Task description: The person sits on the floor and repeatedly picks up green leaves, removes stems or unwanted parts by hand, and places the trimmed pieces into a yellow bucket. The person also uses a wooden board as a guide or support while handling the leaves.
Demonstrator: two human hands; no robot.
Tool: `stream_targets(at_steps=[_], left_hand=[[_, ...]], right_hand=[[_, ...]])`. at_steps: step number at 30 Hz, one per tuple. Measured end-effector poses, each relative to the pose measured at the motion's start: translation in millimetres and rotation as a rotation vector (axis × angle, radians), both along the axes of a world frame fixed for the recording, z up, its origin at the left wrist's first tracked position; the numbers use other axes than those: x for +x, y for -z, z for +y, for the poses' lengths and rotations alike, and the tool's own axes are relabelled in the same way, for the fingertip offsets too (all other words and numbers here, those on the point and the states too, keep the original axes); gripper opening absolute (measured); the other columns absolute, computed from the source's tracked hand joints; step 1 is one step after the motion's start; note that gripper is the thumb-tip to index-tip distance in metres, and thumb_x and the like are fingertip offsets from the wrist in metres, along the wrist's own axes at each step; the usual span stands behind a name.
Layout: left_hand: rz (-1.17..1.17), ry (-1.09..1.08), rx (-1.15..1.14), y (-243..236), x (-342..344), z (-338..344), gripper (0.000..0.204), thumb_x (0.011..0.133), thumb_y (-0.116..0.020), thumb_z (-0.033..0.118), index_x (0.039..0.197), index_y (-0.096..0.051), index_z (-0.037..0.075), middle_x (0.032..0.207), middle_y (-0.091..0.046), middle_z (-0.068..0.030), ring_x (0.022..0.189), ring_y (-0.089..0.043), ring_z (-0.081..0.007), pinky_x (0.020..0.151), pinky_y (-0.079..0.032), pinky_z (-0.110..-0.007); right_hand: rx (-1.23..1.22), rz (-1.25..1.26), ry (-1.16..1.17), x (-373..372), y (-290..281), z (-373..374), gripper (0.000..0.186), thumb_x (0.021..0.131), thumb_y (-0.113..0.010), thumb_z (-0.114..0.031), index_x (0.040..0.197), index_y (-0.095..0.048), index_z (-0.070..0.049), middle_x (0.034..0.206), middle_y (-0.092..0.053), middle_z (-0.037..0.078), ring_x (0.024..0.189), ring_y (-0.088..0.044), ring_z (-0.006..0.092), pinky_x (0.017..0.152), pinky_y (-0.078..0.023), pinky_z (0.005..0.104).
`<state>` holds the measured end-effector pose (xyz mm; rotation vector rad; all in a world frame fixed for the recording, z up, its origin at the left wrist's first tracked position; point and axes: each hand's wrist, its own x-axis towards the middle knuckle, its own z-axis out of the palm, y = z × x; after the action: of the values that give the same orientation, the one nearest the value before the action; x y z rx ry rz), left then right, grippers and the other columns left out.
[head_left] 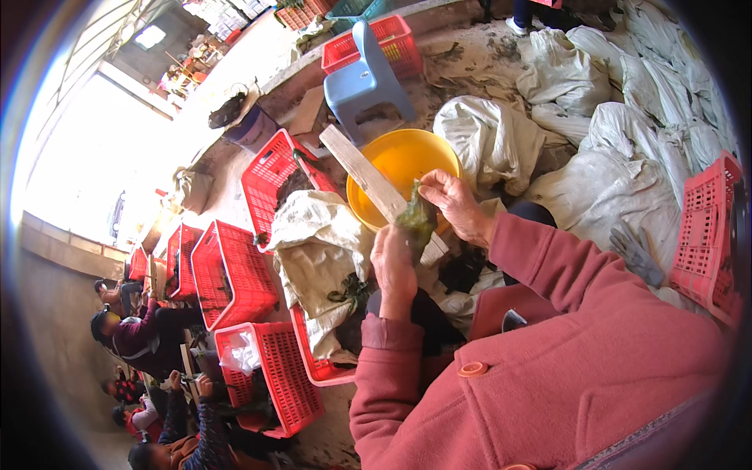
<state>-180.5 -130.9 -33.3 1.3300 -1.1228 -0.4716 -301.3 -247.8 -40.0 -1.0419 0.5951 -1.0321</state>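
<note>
Clamped limp, glossy green leafy piece [420,213] in fingers of left hand [394,265] and right hand [457,205], near round yellow plastic tub [411,147] | Looked light, soft, likely slippery, tearable | Seemed best pinched at opposite edges

Plastic, wood, sacking and cloth, as I log them from my remote feed.
I list: basin [427,147], smooth yellow plastic, faintly glossy; stool [354,83], smooth blue plastic; crates [293,376], red lattice plastic; plank [363,173], bare matt wood; sacks [489,141], creased off-white woven fabric, matt; coat [548,352], napped red cloth; button [473,369], smooth, glossy; leafy green piece [420,215], thin, moist-looking.
</note>
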Motion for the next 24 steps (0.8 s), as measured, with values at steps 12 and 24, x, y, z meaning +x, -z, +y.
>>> stream_targets(at_steps=[12,24], left_hand=[[0.844,0.079,-0.055,1.2,1.3,-40.0,0.009,0.096,-0.062,0.005,0.105,-0.061,0.006,0.094,-0.065,-0.0013,0.081,-0.061,-0.0099,0.073,-0.050,-0.023],[0.982,0.164,-0.063,4.2,5.5,-40.1,0.003,0.102,-0.055,0.013,0.103,-0.053,0.013,0.090,-0.061,0.0016,0.074,-0.056,-0.0068,0.063,-0.045,-0.019]], right_hand=[[0.179,-0.021,-0.204,-16.5,-8.0,-13.9,0.015,0.093,-0.069,-0.011,0.107,-0.068,-0.007,0.100,-0.068,-0.001,0.095,-0.062,0.0093,0.086,-0.049,0.0252],[0.012,0.193,0.129,-3.2,17.5,-16.9,0.013,0.094,-0.068,-0.014,0.103,-0.068,-0.005,0.092,-0.067,-0.002,0.077,-0.058,0.0054,0.074,-0.050,0.0225]])
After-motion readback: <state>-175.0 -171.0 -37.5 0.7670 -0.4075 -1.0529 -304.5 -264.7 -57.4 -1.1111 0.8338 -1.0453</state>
